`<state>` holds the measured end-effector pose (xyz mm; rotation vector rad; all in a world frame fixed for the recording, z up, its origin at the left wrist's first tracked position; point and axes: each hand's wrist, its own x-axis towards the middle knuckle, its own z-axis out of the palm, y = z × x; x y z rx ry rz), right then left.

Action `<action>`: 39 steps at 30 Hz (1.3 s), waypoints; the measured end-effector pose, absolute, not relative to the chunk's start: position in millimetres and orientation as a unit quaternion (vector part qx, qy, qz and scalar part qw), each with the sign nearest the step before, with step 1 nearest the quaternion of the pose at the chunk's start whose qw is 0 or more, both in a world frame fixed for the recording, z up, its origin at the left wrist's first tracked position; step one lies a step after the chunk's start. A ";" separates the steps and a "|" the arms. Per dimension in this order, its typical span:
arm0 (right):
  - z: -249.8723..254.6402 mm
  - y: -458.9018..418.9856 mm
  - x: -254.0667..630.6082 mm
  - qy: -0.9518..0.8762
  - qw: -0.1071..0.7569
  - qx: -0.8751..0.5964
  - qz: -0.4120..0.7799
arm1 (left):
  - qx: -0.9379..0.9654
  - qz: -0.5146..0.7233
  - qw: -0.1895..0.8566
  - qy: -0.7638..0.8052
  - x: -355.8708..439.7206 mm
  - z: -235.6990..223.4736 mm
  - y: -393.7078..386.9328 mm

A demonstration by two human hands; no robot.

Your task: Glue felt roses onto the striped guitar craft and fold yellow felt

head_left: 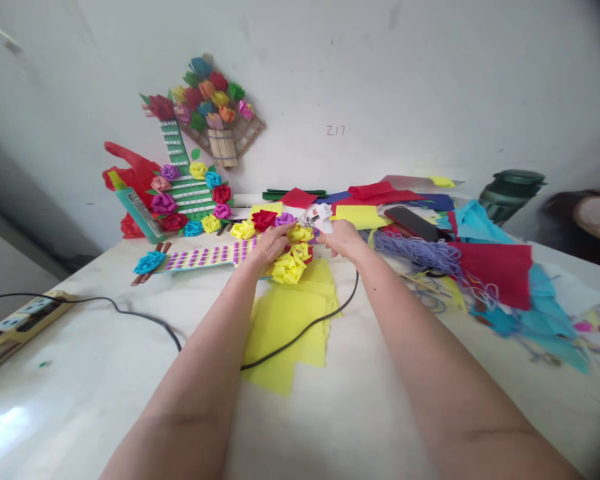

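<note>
- Probably light and fragile: long, cream, purple-striped, card-like panel (207,258) edged with ruffled yellow paper flowers (291,265), lying on the white table (85,373); best taken by the stiffer striped part, sparing soft petals.
- Resting part-bent left hand (271,244) on those flowers; cannot tell whether pinching.
- Gripping white plastic glue gun (323,217) with curled right hand (345,240).
- Handwritten in red on the wall (430,87): "217" or "Z17".

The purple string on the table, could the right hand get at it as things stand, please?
Probably yes: the purple string lies just beside the right hand with nothing visible between, though that hand holds a white glue gun, perhaps best set down.
</note>
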<state>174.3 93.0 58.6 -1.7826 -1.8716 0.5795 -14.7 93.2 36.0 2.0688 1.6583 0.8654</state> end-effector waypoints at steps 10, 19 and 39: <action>77.5 80.7 178.4 -0.674 0.267 -0.651 0.226 | 0.734 0.305 0.183 0.579 -16.8 35.7 93.7; 69.1 89.2 177.2 -0.674 0.259 -0.655 0.222 | 0.732 0.316 0.191 0.573 -16.9 34.0 94.9; 66.8 89.2 176.8 -0.675 0.256 -0.653 0.229 | 0.687 0.392 0.253 0.557 -16.4 36.1 89.5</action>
